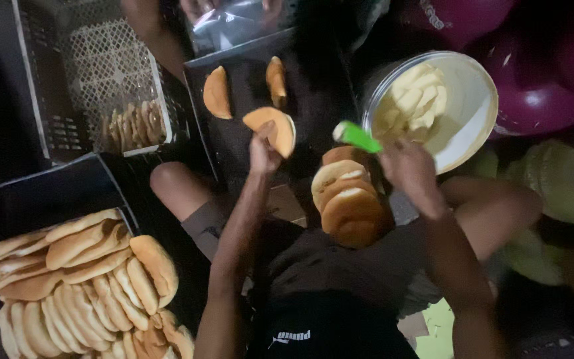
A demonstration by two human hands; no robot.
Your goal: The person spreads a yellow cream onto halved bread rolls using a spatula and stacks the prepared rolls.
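While the left hand [262,151] pinches a split bun [272,127] above the dark tray [313,100], the right hand [408,169] is closed around a green-handled spreader [355,136]. A tub of pale spread [433,106] sits just beyond, far right

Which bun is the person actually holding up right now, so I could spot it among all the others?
Find the dark flat baking tray at top centre, beside the round white tub of pale yellow spread. Over its near edge the left hand pinches a golden split bun. Unlike the two bun halves lying flat on the tray, it is lifted and tilted.
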